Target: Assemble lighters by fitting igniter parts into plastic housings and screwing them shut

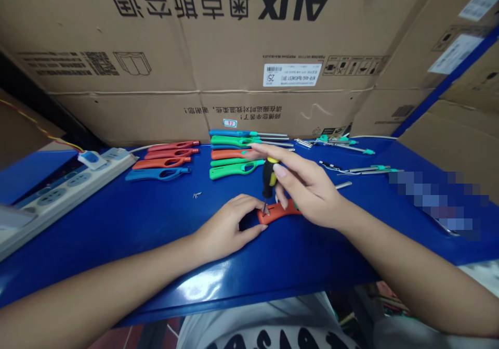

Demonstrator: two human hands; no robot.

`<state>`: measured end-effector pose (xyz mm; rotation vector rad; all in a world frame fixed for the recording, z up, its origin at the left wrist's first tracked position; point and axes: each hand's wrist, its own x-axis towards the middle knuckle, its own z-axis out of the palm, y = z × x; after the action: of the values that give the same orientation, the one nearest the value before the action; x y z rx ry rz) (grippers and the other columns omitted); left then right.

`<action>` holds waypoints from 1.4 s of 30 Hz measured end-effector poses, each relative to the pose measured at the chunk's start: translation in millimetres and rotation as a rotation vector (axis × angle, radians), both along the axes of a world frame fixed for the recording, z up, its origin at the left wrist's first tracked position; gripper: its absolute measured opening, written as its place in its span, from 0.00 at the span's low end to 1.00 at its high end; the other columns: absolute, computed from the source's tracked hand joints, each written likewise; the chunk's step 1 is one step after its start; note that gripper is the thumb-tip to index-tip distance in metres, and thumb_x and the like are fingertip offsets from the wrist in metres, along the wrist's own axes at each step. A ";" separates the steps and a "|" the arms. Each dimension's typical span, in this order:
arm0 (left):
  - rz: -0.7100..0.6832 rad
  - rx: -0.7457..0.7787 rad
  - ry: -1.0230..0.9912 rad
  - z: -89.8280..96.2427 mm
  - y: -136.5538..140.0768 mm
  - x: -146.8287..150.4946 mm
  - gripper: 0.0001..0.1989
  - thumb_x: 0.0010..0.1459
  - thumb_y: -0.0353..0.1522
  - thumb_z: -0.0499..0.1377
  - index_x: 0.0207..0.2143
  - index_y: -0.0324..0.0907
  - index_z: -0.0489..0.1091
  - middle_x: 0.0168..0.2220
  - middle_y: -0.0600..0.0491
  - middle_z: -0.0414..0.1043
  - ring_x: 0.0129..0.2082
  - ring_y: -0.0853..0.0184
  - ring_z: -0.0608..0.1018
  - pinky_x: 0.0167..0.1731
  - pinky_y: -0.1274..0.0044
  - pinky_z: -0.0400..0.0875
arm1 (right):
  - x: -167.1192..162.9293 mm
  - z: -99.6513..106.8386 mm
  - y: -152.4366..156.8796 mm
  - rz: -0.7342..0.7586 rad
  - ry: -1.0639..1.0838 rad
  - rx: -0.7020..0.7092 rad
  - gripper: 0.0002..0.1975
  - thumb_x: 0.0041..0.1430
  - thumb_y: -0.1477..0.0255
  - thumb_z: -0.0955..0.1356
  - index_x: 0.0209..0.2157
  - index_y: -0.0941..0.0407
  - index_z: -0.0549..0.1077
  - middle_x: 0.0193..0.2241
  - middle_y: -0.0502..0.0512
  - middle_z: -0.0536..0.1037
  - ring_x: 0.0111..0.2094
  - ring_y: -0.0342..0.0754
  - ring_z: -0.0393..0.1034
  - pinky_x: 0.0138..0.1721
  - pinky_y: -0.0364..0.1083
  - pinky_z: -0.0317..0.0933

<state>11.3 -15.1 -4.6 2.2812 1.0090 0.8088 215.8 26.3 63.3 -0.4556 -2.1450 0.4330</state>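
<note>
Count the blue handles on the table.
2: one blue handle at the near end of the left group, another at the far end of the middle group.

Along the worktop's left edge lies a power strip. Near the rear edge, before a cardboard panel, lighter casings lie left of lighters. Nearer the front edge, a screwdriver stands on another lighter.

A plug sits in the white power strip at left; cardboard with upside-down lettering stands behind.
</note>
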 end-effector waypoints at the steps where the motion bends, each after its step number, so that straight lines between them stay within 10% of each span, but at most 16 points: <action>1: 0.003 0.002 0.002 -0.2 0.2 -0.1 0.09 0.62 0.31 0.63 0.46 0.43 0.71 0.45 0.50 0.77 0.48 0.60 0.78 0.51 0.67 0.72 | -0.8 -0.6 -0.3 0.016 0.003 -0.050 0.19 0.73 0.71 0.59 0.61 0.54 0.68 0.48 0.57 0.80 0.36 0.43 0.77 0.36 0.43 0.72; 7: 0.009 0.024 -0.001 -2.3 0.4 0.2 0.12 0.62 0.31 0.64 0.48 0.44 0.71 0.45 0.50 0.78 0.47 0.59 0.78 0.50 0.66 0.73 | 0.3 -5.8 1.1 -0.187 0.092 0.467 0.12 0.59 0.67 0.75 0.42 0.57 0.78 0.29 0.53 0.81 0.28 0.45 0.74 0.32 0.43 0.69; 13: -0.014 -0.007 -0.002 0.9 0.2 0.4 0.10 0.63 0.30 0.63 0.47 0.44 0.72 0.46 0.50 0.78 0.49 0.60 0.77 0.52 0.67 0.71 | -5.3 0.2 -5.9 0.007 0.016 0.006 0.17 0.71 0.73 0.62 0.58 0.54 0.71 0.46 0.56 0.82 0.38 0.44 0.78 0.35 0.43 0.73; 21: 0.002 -0.010 0.001 -3.2 0.3 0.0 0.13 0.62 0.30 0.63 0.49 0.44 0.72 0.48 0.50 0.78 0.50 0.59 0.77 0.53 0.65 0.71 | 0.0 -4.2 -0.4 -0.261 -0.007 0.433 0.16 0.62 0.60 0.72 0.45 0.56 0.78 0.33 0.56 0.81 0.31 0.46 0.74 0.31 0.44 0.68; 28: 0.033 0.007 0.008 -0.9 -0.6 2.3 0.10 0.61 0.29 0.64 0.45 0.43 0.70 0.45 0.51 0.77 0.47 0.60 0.77 0.50 0.68 0.72 | -0.9 7.0 -1.7 0.039 0.028 -0.100 0.15 0.71 0.74 0.62 0.54 0.55 0.74 0.46 0.56 0.81 0.39 0.44 0.78 0.39 0.45 0.73; 35: 0.078 0.041 0.043 -2.9 -4.0 4.5 0.13 0.60 0.28 0.64 0.47 0.43 0.69 0.46 0.50 0.77 0.47 0.59 0.78 0.49 0.67 0.74 | 2.7 12.3 -6.7 0.002 -0.030 0.098 0.10 0.67 0.73 0.68 0.49 0.54 0.77 0.40 0.53 0.82 0.41 0.45 0.76 0.45 0.45 0.70; 42: 0.065 0.088 0.031 -6.5 -3.8 6.7 0.12 0.62 0.29 0.63 0.49 0.42 0.70 0.47 0.49 0.78 0.49 0.57 0.78 0.50 0.66 0.73 | -1.7 11.4 -16.5 -0.200 -0.086 0.286 0.10 0.65 0.64 0.70 0.38 0.56 0.78 0.31 0.53 0.76 0.29 0.43 0.70 0.30 0.42 0.65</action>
<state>18.0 -18.9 -11.1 2.3527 1.0861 0.8625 214.1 9.8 74.7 -0.5256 -2.1739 -0.0072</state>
